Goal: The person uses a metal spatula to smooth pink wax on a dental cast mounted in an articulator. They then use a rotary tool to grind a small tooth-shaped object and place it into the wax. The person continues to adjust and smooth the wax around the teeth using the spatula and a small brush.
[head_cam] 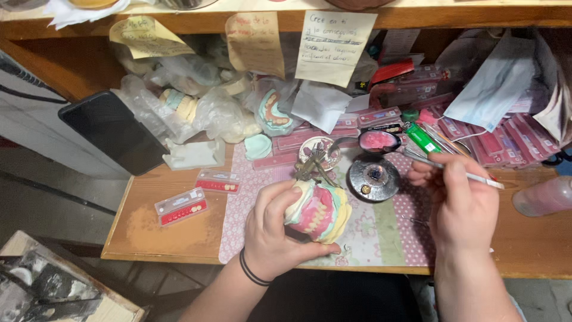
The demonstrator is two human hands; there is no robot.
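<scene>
My left hand (271, 229) grips a dental model (319, 211) of pale plaster with pink wax and rows of teeth, mounted on a small metal articulator (314, 166). It is held over a patterned mat (381, 232) near the front edge of the wooden table (161, 229). My right hand (462, 206) holds a thin metal instrument (444, 167) like a pen, its tip pointing left toward a round metal burner (373, 177). A small dish of pink wax (379, 141) sits just behind the burner.
Two clear strips of artificial teeth (180, 206) lie on the left of the table. A black phone (113, 131) leans at far left. Bagged plaster casts (196, 107), pink tooth cards (500, 140), a green lighter (423, 137), a face mask (494, 89) and paper notes (335, 46) crowd the back.
</scene>
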